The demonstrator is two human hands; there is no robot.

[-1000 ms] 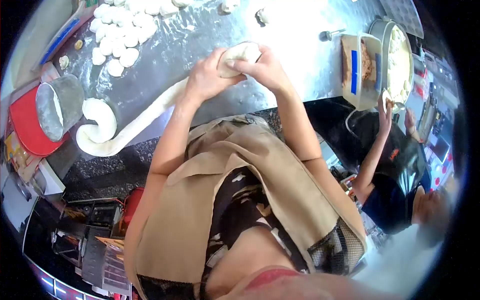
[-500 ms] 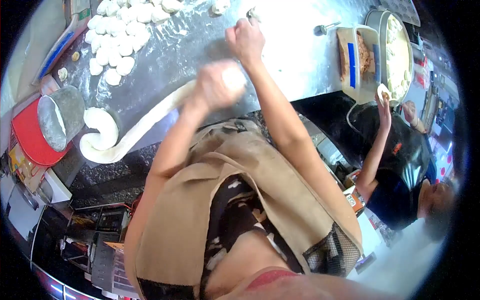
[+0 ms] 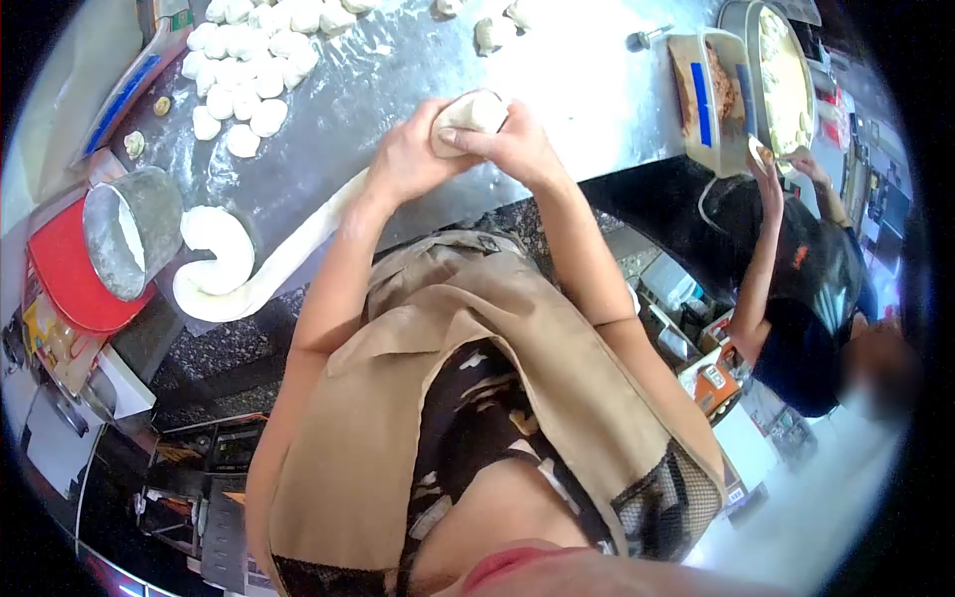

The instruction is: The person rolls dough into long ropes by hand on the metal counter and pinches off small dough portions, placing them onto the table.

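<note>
A long rope of white dough (image 3: 298, 249) curls at its far left end and runs along the table's near edge into my left hand (image 3: 408, 159). My left hand is wrapped round it, and the thick end of the dough rope (image 3: 470, 117) bulges out of the fist. My right hand (image 3: 525, 147) grips that same end from the right, thumb laid across it. Its other fingers are partly hidden behind the dough. Beyond my hands, a torn dough piece (image 3: 494, 36) lies on the table with a couple more near it.
Many dough pieces (image 3: 244, 99) cluster at the back left of the floured metal table (image 3: 368, 90). A metal container (image 3: 134, 229) stands at left. At right are a tub of filling (image 3: 711, 99) and a round tray (image 3: 781, 95); a co-worker's hand (image 3: 766, 184) holds a small filled wrapper.
My right hand has come back from the far side of the table and closed on the dough end. Another dough piece now shows on the table there.
</note>
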